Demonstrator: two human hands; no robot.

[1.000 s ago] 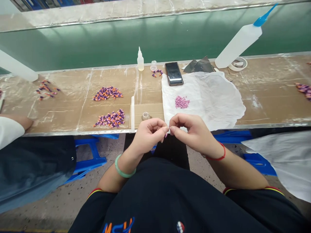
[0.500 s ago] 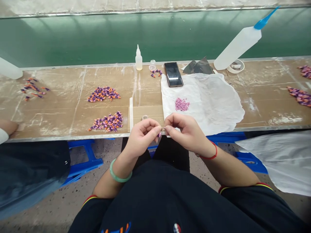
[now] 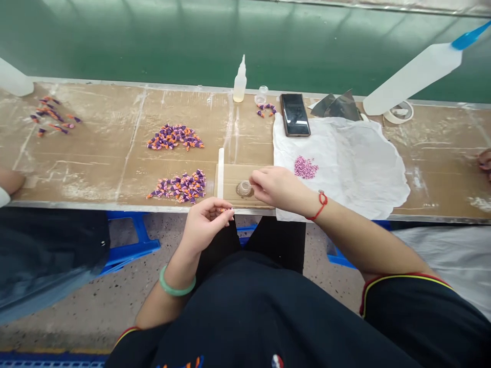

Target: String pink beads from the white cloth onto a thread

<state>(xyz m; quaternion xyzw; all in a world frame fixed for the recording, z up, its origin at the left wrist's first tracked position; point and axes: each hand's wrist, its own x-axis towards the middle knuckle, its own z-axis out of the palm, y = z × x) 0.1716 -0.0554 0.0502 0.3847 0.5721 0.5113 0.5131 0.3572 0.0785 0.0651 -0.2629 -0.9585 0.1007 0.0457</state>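
Observation:
My left hand (image 3: 205,222) hovers just below the bench edge, fingers pinched on a tiny orange-purple piece. My right hand (image 3: 274,186) rests on the bench with its fingertips pinched together at a small clear round dish (image 3: 244,188); what they hold is too small to see. Left of the dish lies a pile of purple and orange pieces (image 3: 180,187), and a second pile (image 3: 174,137) sits further back. A small heap of pink beads (image 3: 306,167) lies on a white crumpled sheet (image 3: 353,163) right of my right hand.
A small glue bottle (image 3: 240,82), a clear cap (image 3: 261,95) and a phone (image 3: 295,114) stand at the back. A large squeeze bottle (image 3: 414,76) with a blue nozzle leans at the right. Another person's arm (image 3: 9,181) rests at the left edge; blue stools stand under the bench.
My hands have parted: the right went forward onto the bench to the clear dish, while the left stayed low near the edge. The view shifted so the bench sits higher and further right.

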